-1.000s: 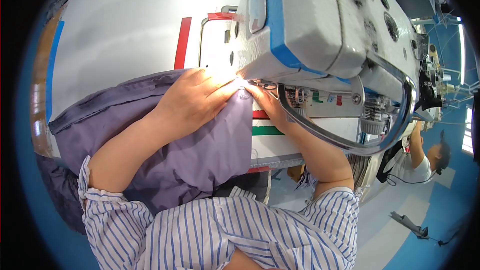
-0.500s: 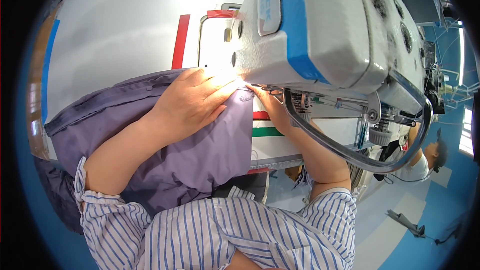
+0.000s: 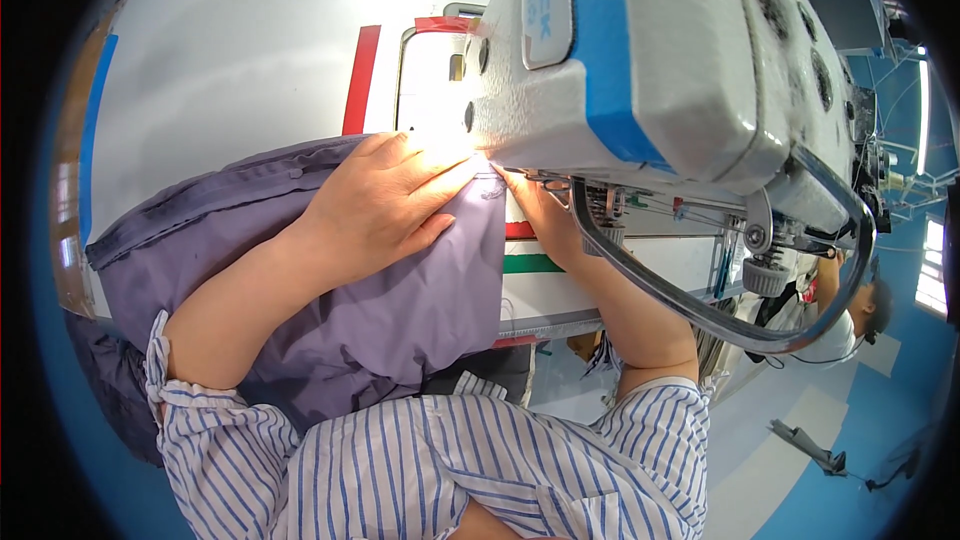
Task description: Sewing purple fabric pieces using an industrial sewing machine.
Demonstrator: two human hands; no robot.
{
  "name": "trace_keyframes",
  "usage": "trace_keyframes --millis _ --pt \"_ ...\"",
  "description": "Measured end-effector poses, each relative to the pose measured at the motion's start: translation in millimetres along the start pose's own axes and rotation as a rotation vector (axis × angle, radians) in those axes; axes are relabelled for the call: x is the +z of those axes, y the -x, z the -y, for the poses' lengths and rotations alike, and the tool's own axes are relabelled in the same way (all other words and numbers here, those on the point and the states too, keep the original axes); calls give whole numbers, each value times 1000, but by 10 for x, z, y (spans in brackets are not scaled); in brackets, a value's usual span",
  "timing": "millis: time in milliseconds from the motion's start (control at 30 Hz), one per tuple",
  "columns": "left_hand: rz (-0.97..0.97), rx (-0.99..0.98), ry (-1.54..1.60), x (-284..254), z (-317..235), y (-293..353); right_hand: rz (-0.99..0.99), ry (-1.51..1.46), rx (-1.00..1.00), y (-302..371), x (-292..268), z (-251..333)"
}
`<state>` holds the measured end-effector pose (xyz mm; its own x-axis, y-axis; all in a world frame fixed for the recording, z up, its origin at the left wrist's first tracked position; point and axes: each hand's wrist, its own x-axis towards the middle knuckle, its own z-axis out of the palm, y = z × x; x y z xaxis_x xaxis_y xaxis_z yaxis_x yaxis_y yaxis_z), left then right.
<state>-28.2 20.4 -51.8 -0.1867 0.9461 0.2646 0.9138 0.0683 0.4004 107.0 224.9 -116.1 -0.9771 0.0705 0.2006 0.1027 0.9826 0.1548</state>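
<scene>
A: The biggest thing we see is the glossy white sewing machine head with a blue band round its body (image 3: 640, 70), a smooth moulded casing that fills the upper right. It stands on the wide white worktable with red and green tape stripes (image 3: 230, 60).

B: Next in size we have the soft, crumpled lilac-grey woven garment (image 3: 400, 300). It lies on the near part of the table, its far edge pushed up under the machine's front end, and the rest droops over the table's near edge toward our striped shirt.

A: Our left hand (image 3: 385, 200) lies flat on that cloth, palm down, fingers spread wide and pressing rather than gripping, fingertips just beside the machine.

B: Our right hand (image 3: 535, 210) reaches in under the casing. We see its fingers touching the cloth edge, but the machine hides most of it, so we cannot tell whether it pinches anything.

A: A curved grey metal bar (image 3: 700, 310) sweeps across our right forearm, and behind it, to the right, another person (image 3: 850, 305) sits over the blue floor.
</scene>
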Motion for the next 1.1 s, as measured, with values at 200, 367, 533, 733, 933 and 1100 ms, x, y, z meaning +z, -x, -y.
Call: trace_keyframes --millis 200,367,533,733,933,1100 --pt "-45 52 -23 -21 81 -62 79 -748 166 -178 -351 -44" --pt "-67 28 -10 -5 -32 -65 189 163 -194 366 137 -216" --pt "-92 -8 -27 123 -257 254 -105 -959 71 398 -543 101" --pt "-68 -9 1 162 -334 400 99 -2184 -528 443 -2073 620" --pt "-68 -28 -3 105 -390 334 -5 -2429 -1686 -136 -3184 808" --pt "-73 -35 9 130 -440 352 -120 -2620 -1388 299 -3067 1085"
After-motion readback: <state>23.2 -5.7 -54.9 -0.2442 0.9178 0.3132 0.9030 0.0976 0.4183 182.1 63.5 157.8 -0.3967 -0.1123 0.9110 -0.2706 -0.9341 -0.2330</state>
